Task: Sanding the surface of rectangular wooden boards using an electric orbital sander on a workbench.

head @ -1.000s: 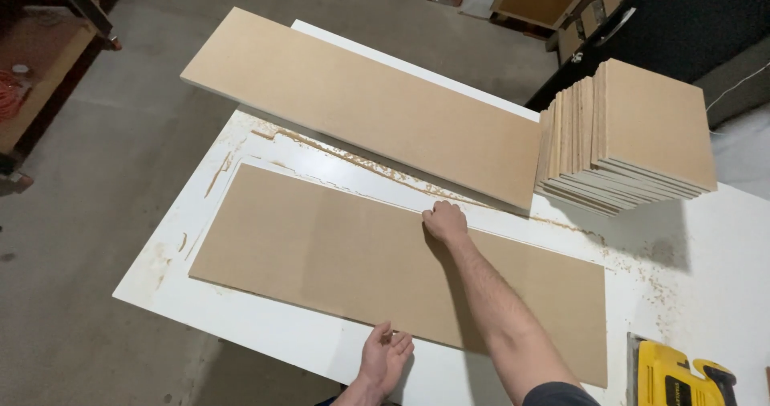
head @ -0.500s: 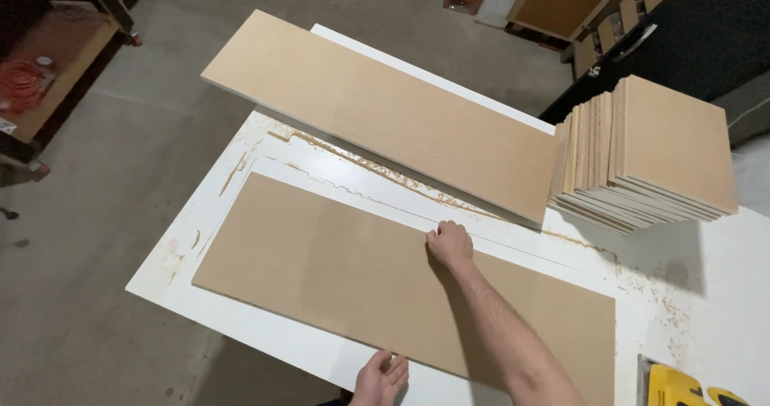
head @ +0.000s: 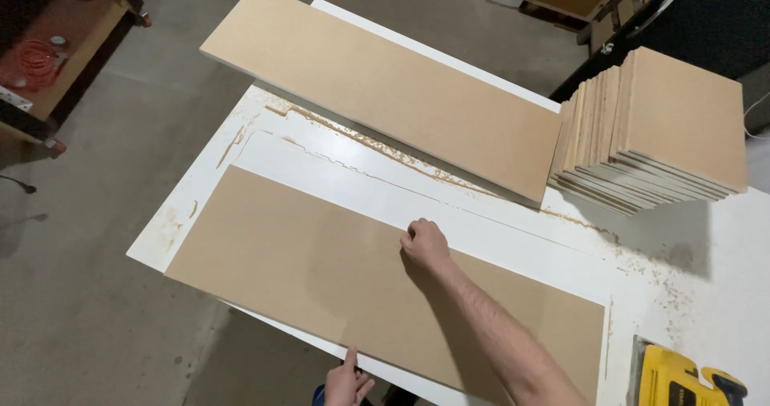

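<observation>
Head view: near board (head: 321,286), a long tan fibreboard panel, lies flat on the white surface (head: 706,294), its near edge at or just over the surface's near edge. Right hand (head: 425,244) rests on the board's far edge, fingers curled over it, gripping that edge, likely to steady or slide the panel. Left hand (head: 346,383) touches the near edge with thumb up; whether it clenches the board, cannot tell, partly out of frame. Far board (head: 385,85), same kind, lies well apart behind, overhanging the surface to the left. Sawdust line (head: 385,145) runs between the boards. Stack of square panels (head: 658,129) sits far right. Yellow power tool (head: 682,378) at near right, untouched.
</observation>
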